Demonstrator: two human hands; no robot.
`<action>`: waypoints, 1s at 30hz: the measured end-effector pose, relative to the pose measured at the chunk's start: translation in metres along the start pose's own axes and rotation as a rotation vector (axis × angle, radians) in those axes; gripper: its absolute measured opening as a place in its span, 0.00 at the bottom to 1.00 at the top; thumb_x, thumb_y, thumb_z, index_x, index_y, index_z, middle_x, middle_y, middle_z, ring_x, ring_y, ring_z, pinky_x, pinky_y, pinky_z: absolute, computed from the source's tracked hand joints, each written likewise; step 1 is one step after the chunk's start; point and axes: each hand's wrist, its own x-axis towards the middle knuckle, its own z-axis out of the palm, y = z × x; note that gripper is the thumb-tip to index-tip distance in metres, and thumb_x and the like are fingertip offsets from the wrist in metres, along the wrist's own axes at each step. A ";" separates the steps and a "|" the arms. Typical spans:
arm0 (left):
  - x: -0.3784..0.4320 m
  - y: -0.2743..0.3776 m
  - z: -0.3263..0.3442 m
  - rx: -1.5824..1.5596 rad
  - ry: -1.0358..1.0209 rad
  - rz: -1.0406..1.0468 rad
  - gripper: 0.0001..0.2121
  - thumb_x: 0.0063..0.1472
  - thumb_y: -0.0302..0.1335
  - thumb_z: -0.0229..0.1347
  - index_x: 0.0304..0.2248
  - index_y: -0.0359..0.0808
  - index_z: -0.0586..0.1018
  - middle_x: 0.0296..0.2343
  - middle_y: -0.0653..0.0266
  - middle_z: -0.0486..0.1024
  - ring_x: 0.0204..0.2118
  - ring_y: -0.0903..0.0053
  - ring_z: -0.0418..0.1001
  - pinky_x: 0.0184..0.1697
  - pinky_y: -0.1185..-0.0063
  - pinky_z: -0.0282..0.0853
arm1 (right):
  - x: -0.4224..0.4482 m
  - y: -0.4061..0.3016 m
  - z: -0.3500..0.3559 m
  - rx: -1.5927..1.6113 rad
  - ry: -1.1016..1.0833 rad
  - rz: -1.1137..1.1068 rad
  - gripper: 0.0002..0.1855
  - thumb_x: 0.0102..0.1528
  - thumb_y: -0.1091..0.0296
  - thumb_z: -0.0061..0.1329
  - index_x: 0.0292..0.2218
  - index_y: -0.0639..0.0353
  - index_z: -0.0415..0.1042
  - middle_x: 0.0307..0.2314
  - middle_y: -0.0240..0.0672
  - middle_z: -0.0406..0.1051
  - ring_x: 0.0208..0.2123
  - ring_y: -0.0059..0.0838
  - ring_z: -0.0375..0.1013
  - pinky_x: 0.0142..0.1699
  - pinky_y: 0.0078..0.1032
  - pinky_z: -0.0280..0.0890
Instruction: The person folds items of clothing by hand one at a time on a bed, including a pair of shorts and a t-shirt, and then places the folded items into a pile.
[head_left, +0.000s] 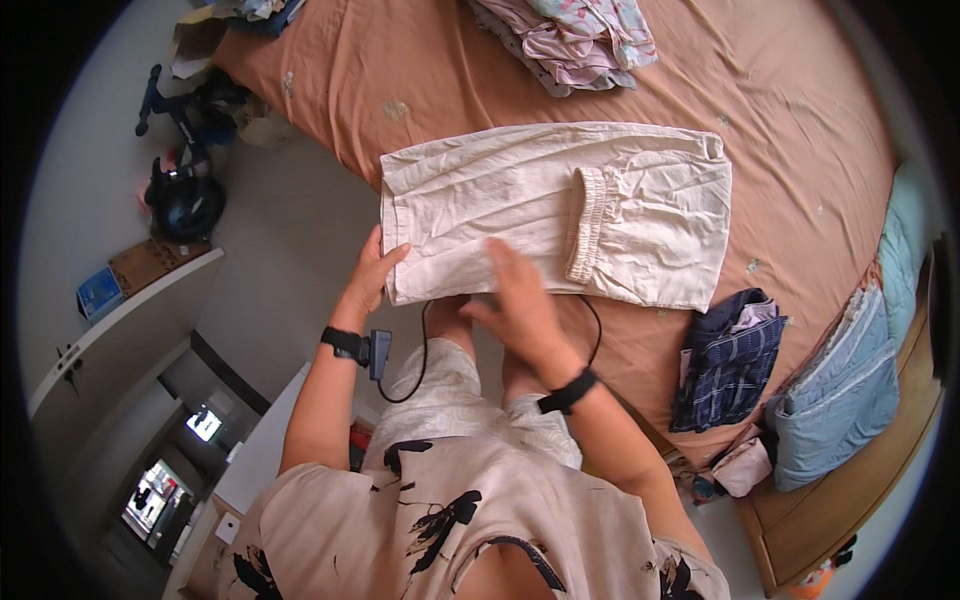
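Observation:
A pair of cream trousers (480, 202) lies folded on the bed, its gathered elastic waistband (587, 225) turned over towards the left across the legs. My left hand (371, 266) grips the hem end at the left edge, thumb on top and fingers beneath the cloth. Blurred by motion, my right hand (517, 292) is over the near edge of the trousers with its fingers apart. Nothing is held in it; whether its fingertips touch the fabric I cannot tell.
Folded pink and floral clothes (570, 45) lie at the bed's far side. A folded navy checked garment (731, 360) sits to the right, near a blue pillow (840, 397) and wooden headboard (847, 510). A kick scooter (184, 165) stands on the left. A black cable (426, 352) hangs by my left wrist.

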 end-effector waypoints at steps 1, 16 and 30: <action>-0.008 0.015 0.009 0.024 0.000 0.001 0.22 0.53 0.23 0.52 0.48 0.35 0.60 0.41 0.64 0.67 0.43 0.81 0.65 0.46 0.82 0.60 | 0.007 -0.017 0.016 0.010 -0.062 -0.020 0.51 0.32 0.62 0.61 0.54 0.59 0.46 0.50 0.46 0.51 0.53 0.44 0.51 0.55 0.39 0.48; 0.059 0.069 0.035 1.102 0.168 0.855 0.29 0.43 0.28 0.61 0.47 0.39 0.63 0.36 0.60 0.66 0.37 0.68 0.67 0.41 0.73 0.63 | 0.029 -0.019 0.068 -0.134 0.072 -0.211 0.18 0.43 0.70 0.42 0.40 0.57 0.64 0.29 0.30 0.64 0.32 0.26 0.65 0.36 0.21 0.63; 0.091 0.114 0.045 1.232 -0.077 0.876 0.14 0.45 0.22 0.55 0.35 0.36 0.73 0.38 0.56 0.67 0.40 0.65 0.66 0.44 0.73 0.62 | 0.021 -0.019 0.073 -0.025 0.071 -0.142 0.18 0.45 0.73 0.41 0.40 0.55 0.66 0.38 0.35 0.64 0.42 0.34 0.62 0.47 0.27 0.58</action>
